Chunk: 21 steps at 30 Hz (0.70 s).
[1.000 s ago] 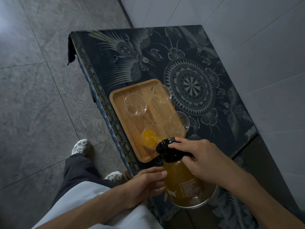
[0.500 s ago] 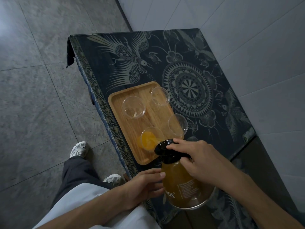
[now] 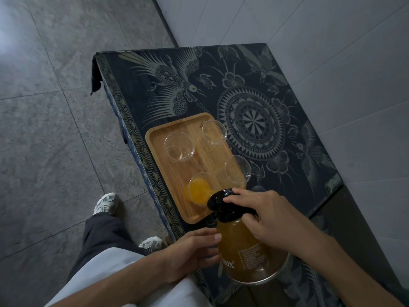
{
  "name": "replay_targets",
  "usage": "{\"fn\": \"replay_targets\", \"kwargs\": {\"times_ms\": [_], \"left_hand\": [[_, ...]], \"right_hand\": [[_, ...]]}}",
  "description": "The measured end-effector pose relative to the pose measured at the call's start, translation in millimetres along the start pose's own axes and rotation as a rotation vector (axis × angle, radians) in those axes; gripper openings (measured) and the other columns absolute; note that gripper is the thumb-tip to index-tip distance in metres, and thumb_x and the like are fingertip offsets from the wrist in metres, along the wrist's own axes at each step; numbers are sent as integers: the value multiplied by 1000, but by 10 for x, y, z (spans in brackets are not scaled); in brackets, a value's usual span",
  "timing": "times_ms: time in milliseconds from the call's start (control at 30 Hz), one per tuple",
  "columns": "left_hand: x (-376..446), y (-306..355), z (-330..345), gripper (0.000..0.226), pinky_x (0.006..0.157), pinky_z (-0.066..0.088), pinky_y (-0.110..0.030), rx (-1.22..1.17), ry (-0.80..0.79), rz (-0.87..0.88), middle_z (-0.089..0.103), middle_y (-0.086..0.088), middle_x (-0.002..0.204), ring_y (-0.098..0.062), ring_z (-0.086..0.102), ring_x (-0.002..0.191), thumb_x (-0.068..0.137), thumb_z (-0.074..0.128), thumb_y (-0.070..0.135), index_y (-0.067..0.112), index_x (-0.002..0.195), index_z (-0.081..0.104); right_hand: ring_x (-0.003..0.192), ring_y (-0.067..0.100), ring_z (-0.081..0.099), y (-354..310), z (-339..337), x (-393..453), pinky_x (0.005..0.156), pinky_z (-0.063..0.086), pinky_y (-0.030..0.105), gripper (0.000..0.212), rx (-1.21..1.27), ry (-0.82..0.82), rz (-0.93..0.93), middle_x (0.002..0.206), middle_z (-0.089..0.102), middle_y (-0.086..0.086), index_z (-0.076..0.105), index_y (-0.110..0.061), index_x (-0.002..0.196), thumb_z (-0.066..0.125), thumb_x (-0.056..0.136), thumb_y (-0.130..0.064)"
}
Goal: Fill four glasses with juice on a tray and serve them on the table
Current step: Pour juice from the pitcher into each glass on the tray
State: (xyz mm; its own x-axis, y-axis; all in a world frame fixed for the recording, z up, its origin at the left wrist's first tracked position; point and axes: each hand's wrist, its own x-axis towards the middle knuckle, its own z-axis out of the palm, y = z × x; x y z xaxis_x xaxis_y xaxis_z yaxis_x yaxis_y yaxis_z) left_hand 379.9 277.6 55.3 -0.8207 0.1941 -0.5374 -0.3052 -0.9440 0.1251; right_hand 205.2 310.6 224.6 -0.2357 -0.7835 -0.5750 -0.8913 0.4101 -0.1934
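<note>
A wooden tray [image 3: 156,138] lies on the patterned table [image 3: 221,80] and carries several clear glasses. The nearest glass [image 3: 200,189] holds orange juice. Two far glasses [image 3: 179,146] [image 3: 214,132] and the right-hand glass [image 3: 238,171] look empty. A juice jug [image 3: 241,247] with a black lid is tilted toward the nearest glass. My right hand [image 3: 267,216] grips the jug at its handle, thumb on the lid. My left hand [image 3: 190,253] steadies the jug's side with its fingertips.
A white tiled wall [image 3: 332,63] runs along the table's far and right sides. Grey floor tiles [image 3: 44,107] lie to the left. My legs and white shoes [image 3: 105,203] stand close to the table's near edge.
The juice level in the nearest glass has risen a little. Both hands and the jug keep the same hold; the view has shifted slightly.
</note>
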Motion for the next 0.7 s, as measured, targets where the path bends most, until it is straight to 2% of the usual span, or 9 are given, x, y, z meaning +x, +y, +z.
{"fn": "replay_targets", "kwargs": {"times_ms": [67, 133, 200, 367, 467, 533, 600, 700], "left_hand": [[-5, -5, -4, 58, 117, 45, -45, 19, 5, 4, 73, -14, 123, -28, 68, 120, 81, 82, 21, 9, 135, 64], [-10, 4, -7, 60, 118, 43, -47, 25, 19, 9, 70, -18, 131, -32, 64, 128, 80, 85, 22, 10, 136, 65], [-16, 14, -9, 63, 118, 44, -46, 27, 39, 15, 67, -20, 136, -33, 61, 132, 78, 88, 23, 11, 135, 66], [-77, 44, 72, 50, 106, 55, -37, 87, 95, 41, 75, -10, 127, -24, 71, 121, 86, 81, 24, 16, 133, 67], [-100, 70, 109, 54, 108, 53, -40, 121, 136, 76, 75, -8, 128, -24, 70, 122, 83, 84, 25, 16, 134, 66], [-119, 82, 130, 62, 106, 55, -41, 149, 181, 98, 75, -7, 128, -25, 69, 122, 78, 88, 28, 17, 135, 65], [-152, 81, 165, 62, 95, 59, -36, 203, 219, 126, 75, -5, 128, -24, 69, 121, 77, 87, 31, 21, 134, 64], [-214, 103, 250, 66, 91, 60, -34, 273, 233, 165, 71, -3, 133, -22, 67, 123, 76, 87, 36, 26, 136, 61]], "right_hand": [[68, -34, 44, 4, -2, -11, 59, 39, 2, 54, 8, 6, -4, 155, 46, -17, 57, -48, 139, 52, 94, -18], [67, -33, 44, 21, 8, -18, 58, 38, 3, 55, 17, 19, -6, 155, 47, -17, 57, -48, 139, 51, 94, -18], [69, -28, 50, 45, 24, -26, 59, 39, 3, 55, 36, 39, -10, 154, 47, -16, 57, -49, 138, 52, 93, -18], [68, -19, 57, 89, 54, -86, 62, 43, 5, 55, 86, 94, -23, 153, 49, -16, 58, -49, 136, 54, 91, -17], [66, -18, 52, 113, 57, -156, 67, 43, 4, 55, 125, 136, -46, 154, 47, -19, 57, -49, 137, 53, 93, -18], [72, -17, 52, 136, 66, -207, 71, 45, 4, 56, 154, 159, -62, 155, 46, -19, 57, -49, 138, 54, 93, -17], [79, -17, 55, 166, 73, -261, 74, 44, 4, 56, 176, 192, -82, 155, 45, -19, 58, -48, 138, 55, 93, -15], [119, -5, 59, 229, 77, -348, 91, 46, 5, 57, 211, 250, -108, 154, 46, -20, 59, -47, 137, 56, 92, -13]]}}
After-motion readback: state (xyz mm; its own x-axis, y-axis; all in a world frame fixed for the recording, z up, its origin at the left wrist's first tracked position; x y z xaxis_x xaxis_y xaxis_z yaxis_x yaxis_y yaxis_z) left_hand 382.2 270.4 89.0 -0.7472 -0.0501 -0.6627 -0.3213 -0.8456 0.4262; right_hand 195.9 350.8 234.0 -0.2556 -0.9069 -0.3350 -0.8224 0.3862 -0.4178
